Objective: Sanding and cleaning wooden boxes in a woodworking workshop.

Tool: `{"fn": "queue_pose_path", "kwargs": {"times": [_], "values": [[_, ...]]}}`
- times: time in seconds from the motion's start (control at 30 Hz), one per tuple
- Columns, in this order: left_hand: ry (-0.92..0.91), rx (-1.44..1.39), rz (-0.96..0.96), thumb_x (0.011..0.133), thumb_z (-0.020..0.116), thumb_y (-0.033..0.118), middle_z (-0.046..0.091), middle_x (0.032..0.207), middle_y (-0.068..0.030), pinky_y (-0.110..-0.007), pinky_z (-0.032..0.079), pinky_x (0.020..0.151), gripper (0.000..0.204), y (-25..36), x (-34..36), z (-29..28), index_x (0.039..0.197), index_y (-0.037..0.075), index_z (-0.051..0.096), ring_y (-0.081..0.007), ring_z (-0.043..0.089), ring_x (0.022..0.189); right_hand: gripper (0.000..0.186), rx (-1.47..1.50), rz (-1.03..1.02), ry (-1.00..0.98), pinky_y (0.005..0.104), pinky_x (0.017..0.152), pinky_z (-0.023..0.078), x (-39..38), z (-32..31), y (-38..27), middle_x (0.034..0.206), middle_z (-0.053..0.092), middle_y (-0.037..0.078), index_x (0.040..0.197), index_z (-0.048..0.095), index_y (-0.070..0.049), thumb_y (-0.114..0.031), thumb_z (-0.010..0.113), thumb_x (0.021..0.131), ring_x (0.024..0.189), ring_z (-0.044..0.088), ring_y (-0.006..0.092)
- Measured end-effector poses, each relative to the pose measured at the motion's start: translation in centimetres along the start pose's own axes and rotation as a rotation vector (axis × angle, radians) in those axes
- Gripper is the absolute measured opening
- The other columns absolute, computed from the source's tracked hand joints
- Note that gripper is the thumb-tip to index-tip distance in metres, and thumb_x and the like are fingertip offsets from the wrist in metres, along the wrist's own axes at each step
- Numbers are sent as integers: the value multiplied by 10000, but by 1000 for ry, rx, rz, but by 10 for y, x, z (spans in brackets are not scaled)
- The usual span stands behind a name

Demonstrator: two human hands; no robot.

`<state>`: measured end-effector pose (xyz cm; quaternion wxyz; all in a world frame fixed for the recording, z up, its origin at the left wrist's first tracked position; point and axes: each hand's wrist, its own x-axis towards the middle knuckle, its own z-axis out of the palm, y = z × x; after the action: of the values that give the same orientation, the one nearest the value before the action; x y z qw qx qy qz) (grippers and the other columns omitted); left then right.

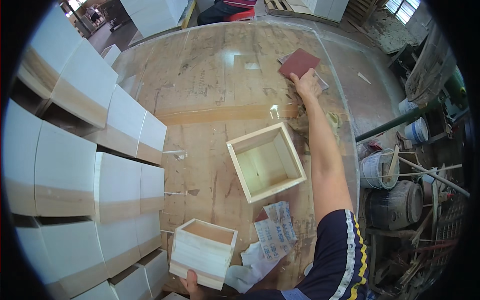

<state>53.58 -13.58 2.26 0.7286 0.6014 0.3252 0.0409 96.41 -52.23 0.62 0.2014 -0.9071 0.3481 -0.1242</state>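
Observation:
My right hand reaches to the far right of the work surface, its fingers closed on a reddish sandpaper sheet lying over a greyish sheet. My left hand grips the near edge of a pale wooden box at the bottom centre, with some fingers hidden. An open-topped wooden box sits alone in the middle. Printed sandpaper backing and a white cloth lie beside the held box. A crumpled olive rag is under my right forearm.
Stacked white-and-wood boxes line the left side of the cardboard-covered table. Beyond the far edge, a person sits on a red stool, near pallets. Buckets, poles and clutter crowd the right side, past the table edge.

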Motion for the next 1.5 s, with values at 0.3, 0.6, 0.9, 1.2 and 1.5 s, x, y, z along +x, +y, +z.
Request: {"fn": "queue_pose_path", "kwargs": {"times": [0.3, 0.6, 0.9, 1.2, 1.5], "values": [[-29, -150, -38, 808, 499, 251, 427, 1150, -121, -391, 365, 882, 522, 9, 2, 17, 1236, 25, 303, -235, 440, 1045, 691, 501, -91, 193, 376, 788, 439, 18, 19, 5, 1031, 551, 167, 1232, 284, -43, -92, 653, 650, 935, 553, 297], [-216, -206, 29, 843, 515, 224, 441, 1175, -95, -318, 343, 919, 492, 15, 5, 25, 1237, -1, 326, -184, 442, 1056, 410, 1264, -228, -658, 251, 717, 463, -110, -180, 34, 988, 555, 44, 1151, 459, -39, 27, 532, 754, 808, 544, 121], [-208, 150, 231, 850, 513, 290, 464, 862, -24, -232, 411, 661, 346, 16, -49, -3, 1064, 39, 404, -99, 456, 750, 444, 1027, -346, -879, 273, 876, 378, -345, -317, 93, 1119, 511, 54, 1226, 376, 8, -106, 527, 824, 1010, 486, 134], [-856, -167, 117, 778, 606, 153, 465, 1132, -115, -275, 388, 875, 539, 39, -147, 19, 1229, -5, 358, -160, 444, 1066, 529, 1092, -300, -1369, 322, 916, 348, -510, -295, 174, 1192, 444, 79, 1260, 327, -13, -91, 561, 791, 1111, 409, 161], [-837, 533, 640, 785, 551, 107, 507, 1113, -178, -329, 404, 811, 569, 46, -121, 8, 1287, 35, 292, -252, 514, 931, 395, 1354, 266, -877, 279, 800, 424, -499, -274, 155, 1102, 508, 97, 1163, 411, 11, -183, 517, 835, 953, 517, 160]]}}
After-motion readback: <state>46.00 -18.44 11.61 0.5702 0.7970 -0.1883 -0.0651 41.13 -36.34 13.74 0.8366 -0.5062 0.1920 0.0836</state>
